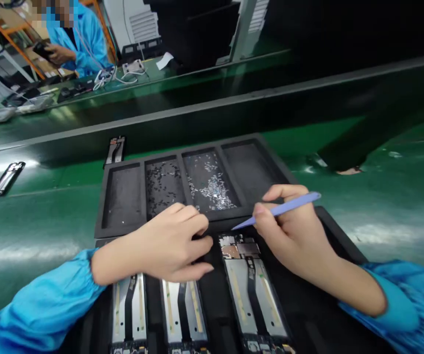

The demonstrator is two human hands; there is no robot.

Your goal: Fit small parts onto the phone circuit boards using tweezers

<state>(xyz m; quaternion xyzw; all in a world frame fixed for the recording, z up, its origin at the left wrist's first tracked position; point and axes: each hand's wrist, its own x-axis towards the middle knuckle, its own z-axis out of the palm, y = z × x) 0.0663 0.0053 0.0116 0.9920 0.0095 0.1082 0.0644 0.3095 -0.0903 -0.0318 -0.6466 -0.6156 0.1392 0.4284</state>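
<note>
My right hand (296, 231) grips lilac tweezers (295, 203), their pointed tip just above the top end of an opened phone (250, 290). My left hand (171, 241) hovers palm down, fingers partly curled, thumb apart and nothing visible in it. Under and beside it lie two more opened phones, a middle one (193, 314) and a left one (138, 307), their upper ends hidden by the hand. All three sit in a black foam tray (215, 300) and show silvery backs with dark flat cables. The right phone's copper-coloured and grey top parts are exposed.
Behind the phones, a black compartment tray (123, 167) holds small black pieces (162, 184) and small shiny pieces (215, 189). Further opened phones lie behind it (116, 150) and at far left (7, 179) on the green bench (49, 216). A person in blue (90, 39) stands across.
</note>
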